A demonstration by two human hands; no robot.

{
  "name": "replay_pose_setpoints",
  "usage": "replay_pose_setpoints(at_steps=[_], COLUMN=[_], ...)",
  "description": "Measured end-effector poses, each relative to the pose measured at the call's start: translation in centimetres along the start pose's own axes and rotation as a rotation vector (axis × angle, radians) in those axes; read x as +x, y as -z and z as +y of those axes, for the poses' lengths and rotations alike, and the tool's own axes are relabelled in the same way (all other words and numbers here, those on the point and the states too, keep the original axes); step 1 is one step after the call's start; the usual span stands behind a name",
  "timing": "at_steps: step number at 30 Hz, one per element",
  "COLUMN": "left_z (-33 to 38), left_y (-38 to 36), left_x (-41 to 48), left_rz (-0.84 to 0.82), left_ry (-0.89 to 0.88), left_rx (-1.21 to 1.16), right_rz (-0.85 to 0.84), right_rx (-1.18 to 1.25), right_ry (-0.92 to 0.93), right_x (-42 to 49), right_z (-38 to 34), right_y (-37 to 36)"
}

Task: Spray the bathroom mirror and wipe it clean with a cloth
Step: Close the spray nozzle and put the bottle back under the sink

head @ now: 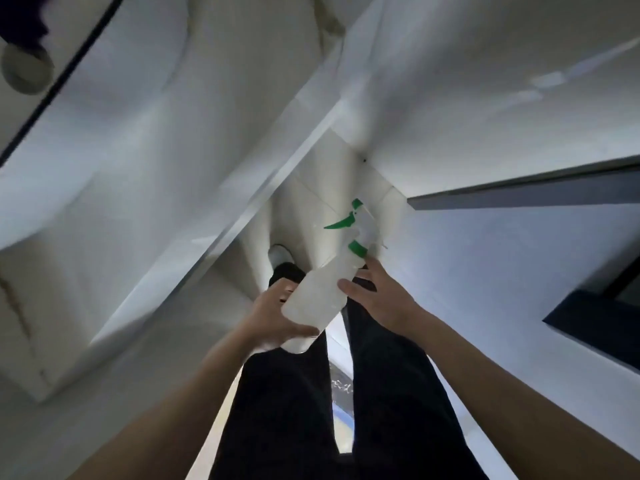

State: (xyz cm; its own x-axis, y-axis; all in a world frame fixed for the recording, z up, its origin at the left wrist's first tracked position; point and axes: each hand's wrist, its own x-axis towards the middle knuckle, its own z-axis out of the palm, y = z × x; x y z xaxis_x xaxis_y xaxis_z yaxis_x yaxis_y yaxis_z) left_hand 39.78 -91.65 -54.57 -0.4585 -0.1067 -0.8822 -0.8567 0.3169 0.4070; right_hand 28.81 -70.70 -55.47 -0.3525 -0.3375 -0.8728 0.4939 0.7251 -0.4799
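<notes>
The head view looks steeply down. A translucent white plastic spray bottle is in the air, carried by both hands above the person's dark trousers and just right of the slanting front edge of a white counter. It rests on nothing. It leans with its base toward the person and its head away. The green trigger points left, and the green collar sits below the trigger.

The left hand grips the lower body. Its thumb crosses the front near the base and its fingers curl round the far side. The right hand takes the shoulder. Its thumb presses the front wall and its fingers pass behind toward the neck, seemingly wrapped round it, though their tips are hidden.

The bottle looks light and thin-walled, so I judge it would flex under a hard squeeze. The smooth plastic could slip if wet. The narrow neck under the collar seems the surest hold, as it leaves the forefinger free for the trigger. How full the bottle is cannot be told.

Beyond the hands, a pale shoe stands on the tiled floor. Neither mirror nor cloth can be made out.
</notes>
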Motion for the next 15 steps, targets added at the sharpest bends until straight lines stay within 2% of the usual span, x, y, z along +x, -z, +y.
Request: replay_pose_setpoints(at_steps=[6, 10, 12, 15], left_z=[-2.8, -3.1, -2.7, -1.2], left_y=[1.2, 2.7, 3.3, 3.8], left_x=[5.8, 9.8, 12.2, 15.8], left_rz=[-0.006, 0.020, 0.040, 0.079], left_ry=[0.098, 0.137, 0.104, 0.016], left_rx=[-0.015, -0.083, -0.116, -0.135], right_rz=[-0.101, 0.004, 0.059, -0.047], right_rx=[0.059, 0.053, 0.140, 0.373], right_ry=[-0.104, -0.040, 0.007, 0.017], right_x=[9.4, 14.9, 17.1, 19.9], right_z=[-0.1, -1.7, -2.1, -2.1], right_y=[-3.6, -5.7, -6.0, -5.0])
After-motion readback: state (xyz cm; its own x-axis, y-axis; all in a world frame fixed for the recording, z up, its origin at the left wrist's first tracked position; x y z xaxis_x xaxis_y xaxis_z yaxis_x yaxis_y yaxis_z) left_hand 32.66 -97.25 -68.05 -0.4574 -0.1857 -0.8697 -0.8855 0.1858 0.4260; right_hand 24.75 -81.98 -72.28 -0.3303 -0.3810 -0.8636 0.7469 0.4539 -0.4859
